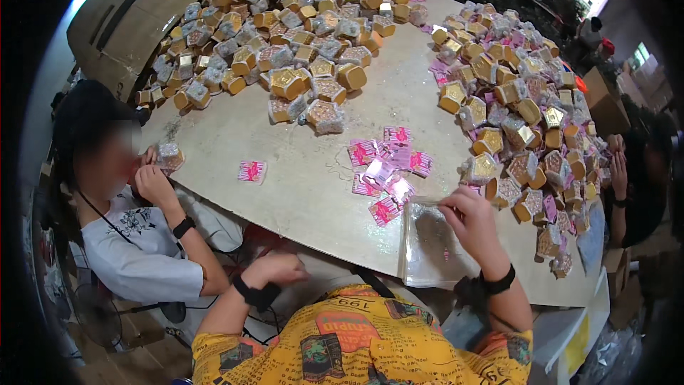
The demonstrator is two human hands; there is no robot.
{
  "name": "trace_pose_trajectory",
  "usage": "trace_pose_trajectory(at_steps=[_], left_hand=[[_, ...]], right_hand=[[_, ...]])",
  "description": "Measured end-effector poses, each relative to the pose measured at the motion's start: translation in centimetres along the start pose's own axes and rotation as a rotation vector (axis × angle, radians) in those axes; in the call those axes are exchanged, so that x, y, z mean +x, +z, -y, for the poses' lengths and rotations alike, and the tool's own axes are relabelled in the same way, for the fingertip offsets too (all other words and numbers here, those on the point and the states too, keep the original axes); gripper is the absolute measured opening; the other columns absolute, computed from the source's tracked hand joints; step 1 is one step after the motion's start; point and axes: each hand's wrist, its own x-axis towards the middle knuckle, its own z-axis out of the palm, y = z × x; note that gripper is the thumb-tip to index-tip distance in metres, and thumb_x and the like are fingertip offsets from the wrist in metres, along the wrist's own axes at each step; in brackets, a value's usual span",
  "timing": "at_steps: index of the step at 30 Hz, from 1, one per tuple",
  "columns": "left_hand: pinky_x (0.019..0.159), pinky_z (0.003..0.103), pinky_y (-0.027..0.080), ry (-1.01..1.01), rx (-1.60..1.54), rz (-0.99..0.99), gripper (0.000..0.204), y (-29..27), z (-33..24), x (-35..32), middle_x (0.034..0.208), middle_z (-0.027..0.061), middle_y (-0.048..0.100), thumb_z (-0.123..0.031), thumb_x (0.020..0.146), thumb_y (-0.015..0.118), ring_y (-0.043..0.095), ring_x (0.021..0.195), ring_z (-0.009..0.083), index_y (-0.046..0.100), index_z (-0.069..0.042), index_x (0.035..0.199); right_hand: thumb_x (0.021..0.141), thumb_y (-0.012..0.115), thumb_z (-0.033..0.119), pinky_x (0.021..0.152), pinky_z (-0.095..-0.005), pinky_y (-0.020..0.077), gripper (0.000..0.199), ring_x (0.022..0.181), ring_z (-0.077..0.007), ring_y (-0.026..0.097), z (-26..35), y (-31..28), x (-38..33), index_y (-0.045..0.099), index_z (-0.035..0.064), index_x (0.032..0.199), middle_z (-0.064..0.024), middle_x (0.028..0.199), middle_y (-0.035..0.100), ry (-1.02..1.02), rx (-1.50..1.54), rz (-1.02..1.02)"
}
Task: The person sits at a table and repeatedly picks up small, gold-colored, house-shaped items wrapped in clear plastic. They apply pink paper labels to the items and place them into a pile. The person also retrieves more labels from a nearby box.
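My right hand (472, 222) rests on the near edge of the table (285, 164), fingers pinching the top of a clear plastic bag (427, 246) that lies flat there. Just beyond it sits a loose cluster of small pink packets (388, 167). My left hand (274, 269) is curled shut below the table's front edge, near my yellow patterned shirt, holding nothing that I can see. One pink packet (252, 171) lies alone to the left.
Two big heaps of gold boxes wrapped in clear film cover the far left (285, 36) and right (520, 100) of the table. A person in a pale shirt (142, 242) sits at my left holding a wrapped box. Another person's hand (618, 171) works at right. Cardboard (135, 14) stands behind.
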Motion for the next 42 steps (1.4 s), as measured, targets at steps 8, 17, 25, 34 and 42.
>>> trace_pose_trajectory(at_steps=[8,17,25,34,42], left_hand=[[0.064,0.04,0.047,0.219,-0.13,-0.89,0.019,-10.0,-14.2,3.0,0.075,0.0136,0.06,-0.023,0.08,0.067,0.061,0.071,0.0313,0.064,-0.004,0.081],[0.067,0.041,0.05,0.136,-0.073,-0.984,0.02,-11.7,-14.9,8.4,0.079,0.0131,0.062,-0.021,0.075,0.069,0.062,0.073,0.0316,0.064,-0.004,0.084],[0.065,0.041,0.05,0.124,-0.121,-1.05,0.02,-11.6,-12.9,8.6,0.078,0.0126,0.062,-0.02,0.074,0.07,0.063,0.074,0.0309,0.062,-0.004,0.084],[0.064,0.04,0.049,0.162,-0.103,-1.15,0.017,-12.5,-13.8,9.7,0.08,0.013,0.062,-0.015,0.076,0.069,0.063,0.073,0.0303,0.062,-0.003,0.085],[0.064,0.042,0.049,0.239,-0.34,-1.314,0.01,-15.2,-14.4,8.0,0.077,0.0169,0.063,-0.012,0.079,0.065,0.062,0.072,0.0347,0.063,-0.002,0.079]], right_hand=[[0.079,0.067,0.014,0.062,-0.037,0.0484,0.011,0.068,-0.0276,0.062,-1.4,2.1,5.9,0.07,0.004,0.084,-0.0109,0.079,0.062,0.023,-0.073,0.049],[0.077,0.065,0.014,0.068,-0.0413,0.0498,0.011,0.076,-0.0327,0.063,-2.8,7.0,10.0,0.069,0.0049,0.082,-0.0129,0.081,0.063,-0.144,-0.292,0.098],[0.075,0.064,0.015,0.073,-0.0418,0.0504,0.015,0.082,-0.0332,0.063,-3.8,6.1,11.2,0.071,0.0062,0.085,-0.0139,0.084,0.067,-0.193,-0.156,0.383],[0.079,0.068,0.012,0.064,-0.0321,0.0481,0.013,0.066,-0.0192,0.06,-4.3,6.2,11.1,0.068,0.0006,0.083,-0.0099,0.073,0.065,0.08,0.247,0.507],[0.088,0.064,0.011,0.052,-0.0194,0.0424,0.013,0.058,-0.0054,0.055,-1.3,5.3,10.2,0.067,0.0005,0.093,0.0004,0.071,0.063,0.37,0.797,0.354]])
